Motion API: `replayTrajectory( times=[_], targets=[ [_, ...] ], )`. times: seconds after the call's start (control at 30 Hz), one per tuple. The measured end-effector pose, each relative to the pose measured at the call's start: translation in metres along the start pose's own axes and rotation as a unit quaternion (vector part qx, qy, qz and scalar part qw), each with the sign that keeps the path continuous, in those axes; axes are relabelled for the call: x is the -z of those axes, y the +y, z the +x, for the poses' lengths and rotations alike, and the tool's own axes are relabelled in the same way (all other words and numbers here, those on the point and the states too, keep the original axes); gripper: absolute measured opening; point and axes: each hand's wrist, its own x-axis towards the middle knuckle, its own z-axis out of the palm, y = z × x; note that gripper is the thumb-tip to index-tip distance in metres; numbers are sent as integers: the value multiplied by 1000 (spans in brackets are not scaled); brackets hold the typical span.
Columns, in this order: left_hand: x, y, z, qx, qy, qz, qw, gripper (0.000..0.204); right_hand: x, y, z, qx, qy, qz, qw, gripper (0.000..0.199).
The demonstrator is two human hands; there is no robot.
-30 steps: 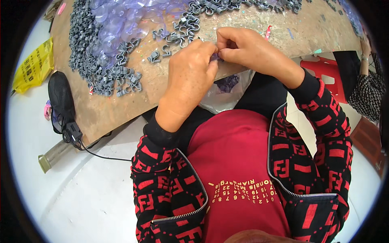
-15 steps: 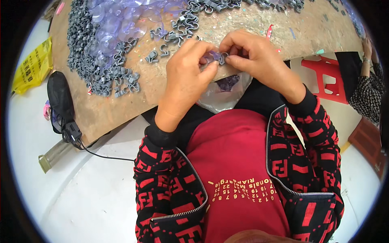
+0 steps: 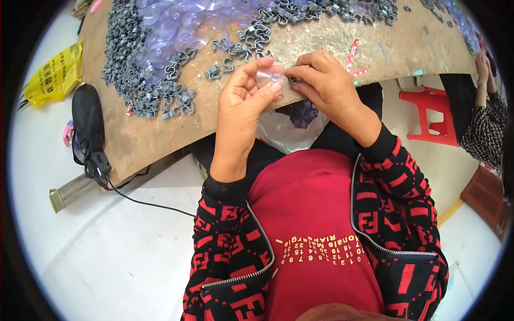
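My left hand [image 3: 243,101] pinches a clear round suction cup [image 3: 266,77] between thumb and fingers at the near edge of the brown board [image 3: 134,139]. Fingertip to fingertip with it, my right hand [image 3: 324,85] grips a small grey plastic clip at the cup; the clip is mostly hidden by the fingers. A heap of grey clips [image 3: 144,91] and a pile of clear suction cups [image 3: 176,27] lie on the board to the left and beyond the hands.
A clear plastic bag [image 3: 292,131] hangs below the board edge at my lap. On the floor to the left lie a yellow bag [image 3: 53,77], a black shoe [image 3: 88,115] and a black cable [image 3: 144,200]. To the right stand a red stool [image 3: 428,112] and another person [image 3: 484,117].
Both hands have lifted a little off the board and turned. The clear suction cup now shows between my left fingertips, where a second ago the fingers hid it.
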Motion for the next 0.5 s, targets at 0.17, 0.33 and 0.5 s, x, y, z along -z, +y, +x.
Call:
replayTrajectory(
  times=[0.17, 0.33, 0.5],
  targets=[
    [-4, 4, -9, 42, -16, -105, 994, 44, -5, 3, -1, 25, 35, -30, 999, 27],
    [-2, 1, -15, 19, -31, -103, 994, 45, -4, 9, 3, -3, 38, -21, 999, 22],
    [-3, 9, -19, 43, -53, -169, 983, 40, 12, 1, 7, 13, -13, -33, 999, 22]
  ],
)
